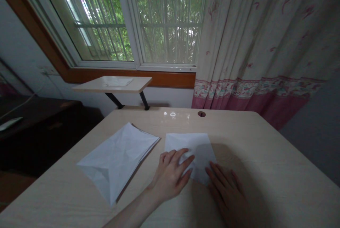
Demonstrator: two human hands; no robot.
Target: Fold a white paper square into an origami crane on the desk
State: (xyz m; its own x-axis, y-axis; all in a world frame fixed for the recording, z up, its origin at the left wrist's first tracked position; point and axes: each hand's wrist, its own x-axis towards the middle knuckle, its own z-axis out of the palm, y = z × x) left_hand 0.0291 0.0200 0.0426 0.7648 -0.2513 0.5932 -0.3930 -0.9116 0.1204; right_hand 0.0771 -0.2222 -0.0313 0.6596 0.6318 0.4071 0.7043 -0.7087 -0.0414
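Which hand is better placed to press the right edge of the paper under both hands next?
Probably the right hand: its fingertips lie at the near right corner of the paper, beside that edge. The left hand lies over the middle, farther from it.

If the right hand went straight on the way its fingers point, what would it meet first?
The right hand would first meet the white sheet at its fingertips; beyond, probably the left hand, though one view leaves depth unclear.
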